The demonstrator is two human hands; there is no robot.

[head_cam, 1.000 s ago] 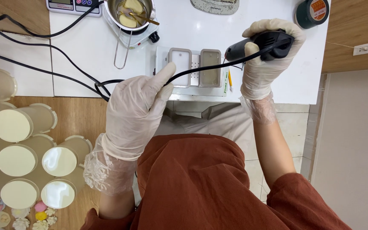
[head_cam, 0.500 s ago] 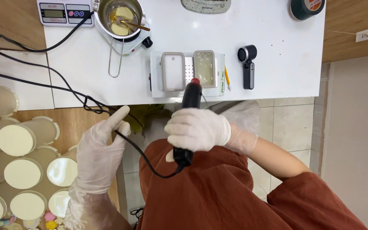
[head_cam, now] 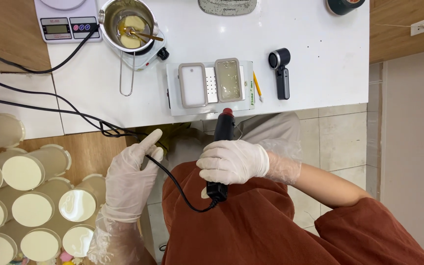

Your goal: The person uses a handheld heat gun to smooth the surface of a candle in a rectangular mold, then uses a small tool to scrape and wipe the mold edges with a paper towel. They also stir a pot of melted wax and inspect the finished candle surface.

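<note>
Right hand [head_cam: 232, 162] grip closed around black tool [head_cam: 222, 147], left hand [head_cam: 132, 179] open touching cord [head_cam: 172, 181]

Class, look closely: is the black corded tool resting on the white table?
No. The right hand grips the black corded tool above the lap, off the white table.

A candle-making workshop: wax melting pot [head_cam: 126, 24], scale [head_cam: 66, 18], filled cups [head_cam: 23, 172].
</note>
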